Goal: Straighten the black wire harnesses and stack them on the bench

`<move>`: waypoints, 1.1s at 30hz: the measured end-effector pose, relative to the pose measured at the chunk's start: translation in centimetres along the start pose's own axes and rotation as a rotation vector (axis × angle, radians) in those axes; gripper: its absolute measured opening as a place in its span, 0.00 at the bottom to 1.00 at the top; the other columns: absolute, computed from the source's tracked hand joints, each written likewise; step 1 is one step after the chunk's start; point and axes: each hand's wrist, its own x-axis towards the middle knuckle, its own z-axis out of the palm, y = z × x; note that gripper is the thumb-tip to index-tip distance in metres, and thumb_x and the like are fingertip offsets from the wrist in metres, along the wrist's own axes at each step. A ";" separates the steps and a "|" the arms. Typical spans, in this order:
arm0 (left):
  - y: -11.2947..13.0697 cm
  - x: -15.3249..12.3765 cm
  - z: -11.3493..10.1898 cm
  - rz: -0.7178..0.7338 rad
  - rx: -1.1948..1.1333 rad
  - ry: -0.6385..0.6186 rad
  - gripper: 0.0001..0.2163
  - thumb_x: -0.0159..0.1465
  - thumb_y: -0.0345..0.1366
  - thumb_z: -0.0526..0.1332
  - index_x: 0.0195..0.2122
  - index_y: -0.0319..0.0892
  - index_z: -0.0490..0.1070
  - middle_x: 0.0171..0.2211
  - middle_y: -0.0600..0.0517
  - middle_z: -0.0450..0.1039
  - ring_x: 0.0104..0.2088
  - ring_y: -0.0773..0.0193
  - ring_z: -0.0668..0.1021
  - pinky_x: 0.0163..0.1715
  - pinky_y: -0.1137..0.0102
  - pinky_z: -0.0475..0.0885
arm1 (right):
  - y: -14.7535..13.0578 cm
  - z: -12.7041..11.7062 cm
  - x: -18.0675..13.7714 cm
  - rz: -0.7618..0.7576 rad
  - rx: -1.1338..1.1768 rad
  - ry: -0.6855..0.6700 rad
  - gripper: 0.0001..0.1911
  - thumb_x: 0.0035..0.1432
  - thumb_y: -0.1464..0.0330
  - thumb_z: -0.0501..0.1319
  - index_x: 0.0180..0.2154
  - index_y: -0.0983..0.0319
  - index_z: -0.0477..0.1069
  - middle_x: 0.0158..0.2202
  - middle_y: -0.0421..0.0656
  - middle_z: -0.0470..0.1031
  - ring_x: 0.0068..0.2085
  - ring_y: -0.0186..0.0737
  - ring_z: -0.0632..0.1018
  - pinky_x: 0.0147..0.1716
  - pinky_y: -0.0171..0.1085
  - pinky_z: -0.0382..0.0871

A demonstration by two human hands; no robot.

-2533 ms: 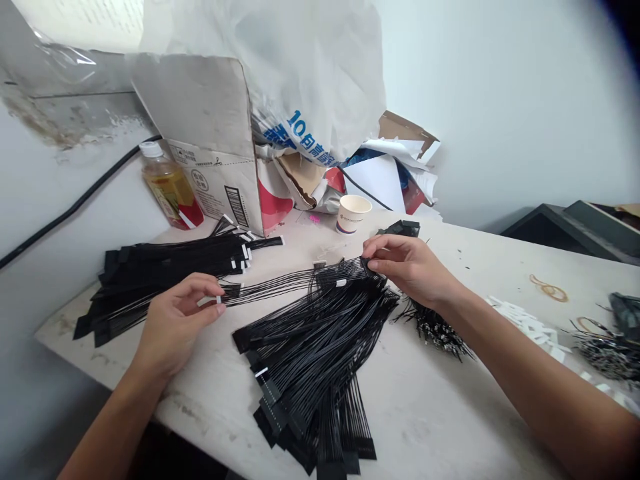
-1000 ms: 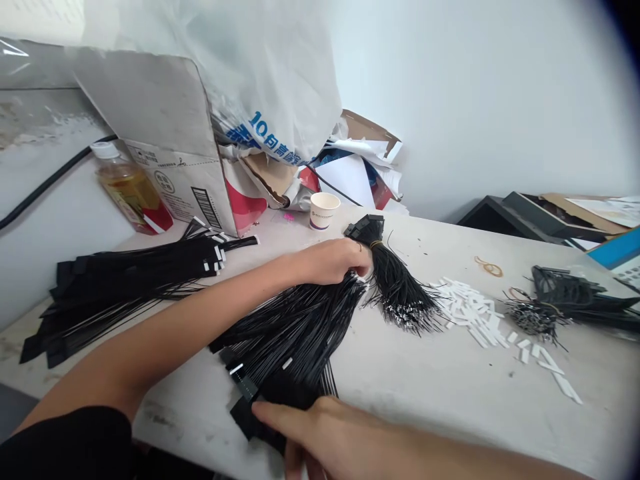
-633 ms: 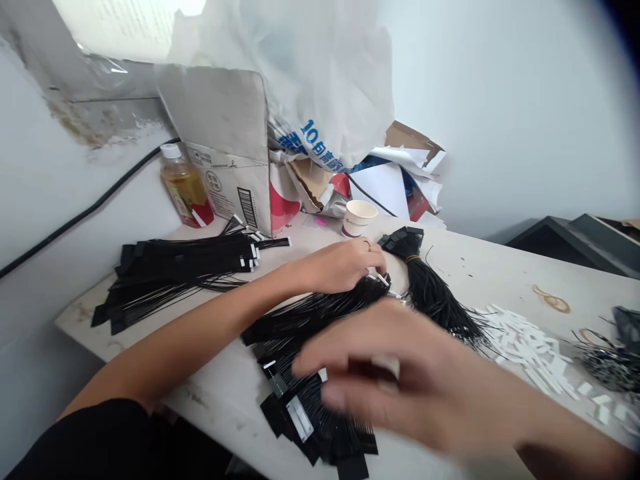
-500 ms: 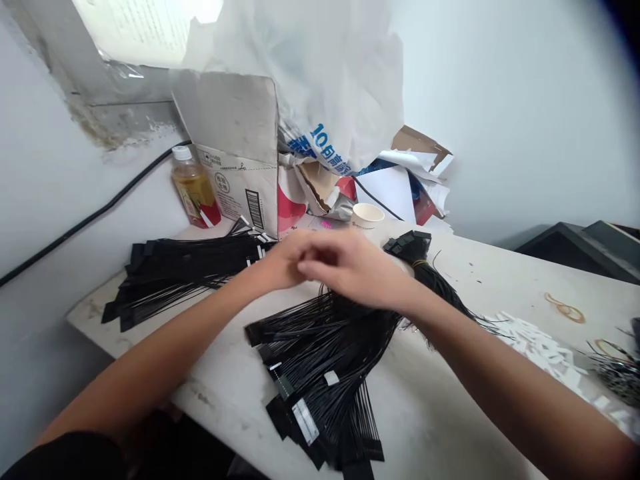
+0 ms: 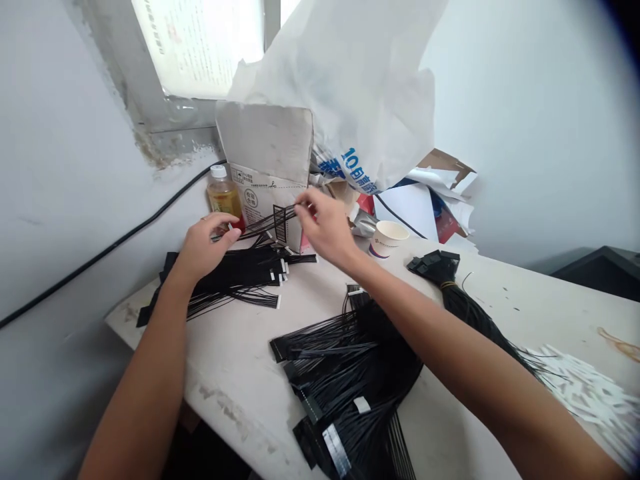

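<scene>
Now the left hand (image 5: 210,241) and right hand (image 5: 325,225) are at eleven o'clock from the front heap (image 5: 350,363), no longer over it, pinching one wire strip (image 5: 264,226).

Both hands (image 5: 205,247) hold blk cable (image 5: 259,228) betw. them, abv wire pile (image 5: 240,270) nr box (image 5: 267,143).

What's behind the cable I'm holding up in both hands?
Behind the cable is the printed side of the cardboard box. Your right hand covers part of the box's right edge, and your left hand hides part of the bottle. Those covered bits can't be seen.
</scene>
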 end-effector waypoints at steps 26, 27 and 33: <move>11.0 -6.2 10.4 -0.591 -0.670 -0.591 0.16 0.62 0.46 0.71 0.43 0.39 0.76 0.44 0.42 0.77 0.34 0.59 0.81 0.27 0.68 0.77 | 3.8 -18.1 -10.6 0.271 0.462 0.348 0.05 0.56 0.68 0.72 0.36 0.60 0.80 0.24 0.40 0.75 0.24 0.35 0.78 0.22 0.36 0.72; 11.0 -6.5 10.5 -0.609 -0.687 -0.651 0.16 0.61 0.46 0.72 0.39 0.37 0.76 0.37 0.43 0.77 0.28 0.62 0.79 0.21 0.71 0.73 | 3.8 -18.3 -10.7 0.265 0.459 0.363 0.06 0.56 0.68 0.72 0.36 0.60 0.80 0.25 0.40 0.76 0.24 0.36 0.78 0.23 0.37 0.73; 10.2 -6.7 10.0 -0.563 -0.797 -0.611 0.19 0.50 0.35 0.78 0.41 0.36 0.78 0.22 0.55 0.71 0.19 0.74 0.68 0.16 0.79 0.60 | 5.8 -19.7 -12.0 0.425 0.415 0.318 0.09 0.52 0.66 0.74 0.35 0.63 0.80 0.24 0.42 0.78 0.22 0.35 0.78 0.22 0.36 0.72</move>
